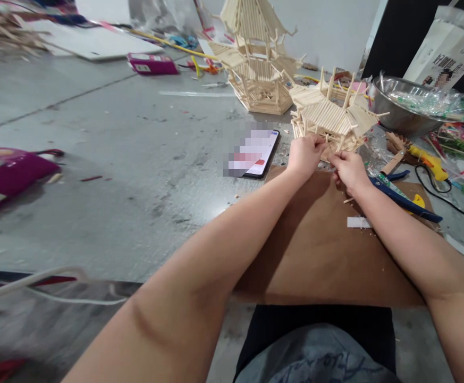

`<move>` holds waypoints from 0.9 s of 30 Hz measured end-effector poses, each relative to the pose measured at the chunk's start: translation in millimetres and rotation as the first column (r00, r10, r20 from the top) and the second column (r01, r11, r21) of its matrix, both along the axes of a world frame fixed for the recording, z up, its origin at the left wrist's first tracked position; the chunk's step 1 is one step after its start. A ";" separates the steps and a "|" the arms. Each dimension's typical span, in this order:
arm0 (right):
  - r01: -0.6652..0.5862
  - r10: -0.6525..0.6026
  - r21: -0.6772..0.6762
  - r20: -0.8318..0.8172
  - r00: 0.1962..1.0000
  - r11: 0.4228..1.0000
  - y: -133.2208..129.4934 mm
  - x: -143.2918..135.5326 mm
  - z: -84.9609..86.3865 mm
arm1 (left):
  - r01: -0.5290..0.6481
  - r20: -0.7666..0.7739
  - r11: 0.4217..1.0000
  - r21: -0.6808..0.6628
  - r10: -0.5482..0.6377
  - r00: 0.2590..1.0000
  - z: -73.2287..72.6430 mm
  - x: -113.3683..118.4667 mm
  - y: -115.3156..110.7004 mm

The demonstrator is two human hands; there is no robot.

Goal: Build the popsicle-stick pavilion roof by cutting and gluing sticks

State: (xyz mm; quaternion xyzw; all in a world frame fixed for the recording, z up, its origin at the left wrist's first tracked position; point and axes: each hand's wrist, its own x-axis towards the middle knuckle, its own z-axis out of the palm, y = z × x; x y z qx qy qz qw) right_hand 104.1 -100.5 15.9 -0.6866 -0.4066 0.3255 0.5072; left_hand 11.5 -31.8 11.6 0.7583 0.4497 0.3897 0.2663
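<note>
A small pavilion model made of pale wooden sticks [327, 114] stands at the far edge of a brown board [319, 250]. At its near lower side, my left hand [305, 155] is closed with the fingertips pinched together. Close beside it, my right hand [352, 169] is also closed in a pinch against the model's front. What lies between the fingertips of either hand is too small to make out. A taller, tiered stick pavilion [260, 69] rises behind on the left. A short loose stick [348, 200] pokes out below my right hand.
Left of the board lies a phone [258, 154] with a lit screen. At right are blue-handled cutters [405, 199], a yellow glue gun [431, 162] and a metal bowl [403, 114] holding plastic wrapping. Purple power strips [152, 64] and a white paper piece [358, 222] lie about.
</note>
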 end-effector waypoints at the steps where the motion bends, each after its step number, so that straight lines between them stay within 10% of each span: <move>1: -0.007 0.007 0.008 -0.002 1.000 1.000 0.1 -0.2 -1.4 | -0.006 -0.026 1.000 0.021 0.007 1.000 0.2 0.2 0.2; 27: -0.057 0.058 0.046 -0.015 0.998 0.997 -5.1 -0.3 -5.6 | 0.000 -0.134 0.996 0.093 0.012 0.991 -0.7 3.4 7.6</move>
